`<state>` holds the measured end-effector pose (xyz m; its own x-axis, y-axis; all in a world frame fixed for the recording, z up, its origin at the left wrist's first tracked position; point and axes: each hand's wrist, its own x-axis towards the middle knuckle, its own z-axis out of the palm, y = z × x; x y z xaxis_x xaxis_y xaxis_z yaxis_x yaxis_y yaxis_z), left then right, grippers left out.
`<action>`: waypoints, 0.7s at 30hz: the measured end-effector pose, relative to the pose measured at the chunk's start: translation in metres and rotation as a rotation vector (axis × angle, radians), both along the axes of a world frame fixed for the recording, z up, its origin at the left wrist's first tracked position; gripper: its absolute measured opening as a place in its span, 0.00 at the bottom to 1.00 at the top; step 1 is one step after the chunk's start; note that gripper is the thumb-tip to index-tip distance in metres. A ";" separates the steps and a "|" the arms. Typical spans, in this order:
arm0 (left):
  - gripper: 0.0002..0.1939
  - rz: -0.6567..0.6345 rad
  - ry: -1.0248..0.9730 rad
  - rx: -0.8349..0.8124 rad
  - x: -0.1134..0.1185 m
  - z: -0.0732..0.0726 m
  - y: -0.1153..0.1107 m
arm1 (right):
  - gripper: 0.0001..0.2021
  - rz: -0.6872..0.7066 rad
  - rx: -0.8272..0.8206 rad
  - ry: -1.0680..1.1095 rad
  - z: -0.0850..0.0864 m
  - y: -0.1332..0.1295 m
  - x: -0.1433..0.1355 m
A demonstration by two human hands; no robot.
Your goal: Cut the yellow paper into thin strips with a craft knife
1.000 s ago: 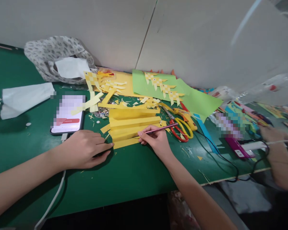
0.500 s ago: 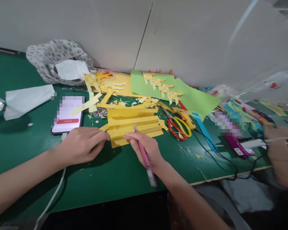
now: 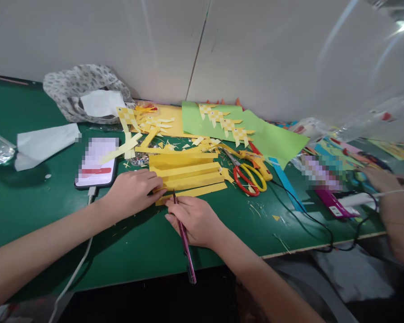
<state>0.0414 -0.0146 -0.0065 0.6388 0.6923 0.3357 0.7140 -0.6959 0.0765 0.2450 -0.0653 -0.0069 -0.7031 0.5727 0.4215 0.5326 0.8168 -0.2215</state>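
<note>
A creased sheet of yellow paper (image 3: 188, 175) lies on the green table, with a narrow strip along its near edge. My left hand (image 3: 134, 193) rests on the paper's left side, its fingers closed on that near left corner. A slim pink and dark pen-like tool (image 3: 185, 242) is gripped in my right hand (image 3: 197, 220), just below the near edge, its dark tip pointing up at the paper. Red and yellow handled scissors (image 3: 247, 179) lie right of the sheet, beside a yellow glue gun (image 3: 261, 165).
A phone (image 3: 97, 161) with a white cable is at the left, near a patterned cloth bag (image 3: 84, 89). Checkered paper fish (image 3: 227, 123) lie on green paper (image 3: 272, 137) behind. Another person's hand (image 3: 380, 179) is at the far right.
My left hand has moved right onto the paper. My right hand has shifted left and down, and its tool now tilts more upright. The near strip of paper looks more separated.
</note>
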 end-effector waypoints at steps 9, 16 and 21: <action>0.14 -0.010 -0.147 -0.142 -0.013 0.006 -0.001 | 0.08 0.011 0.022 0.051 -0.004 -0.001 0.002; 0.10 -0.056 -0.122 -0.152 -0.017 0.000 -0.001 | 0.06 0.066 0.015 0.006 0.000 0.000 -0.001; 0.14 -0.070 -0.076 0.013 -0.016 -0.004 0.000 | 0.07 0.072 -0.011 -0.005 -0.002 0.000 -0.001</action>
<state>0.0255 -0.0146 -0.0101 0.6580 0.6418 0.3939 0.6557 -0.7455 0.1194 0.2437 -0.0658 -0.0088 -0.7448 0.5251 0.4118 0.4738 0.8507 -0.2279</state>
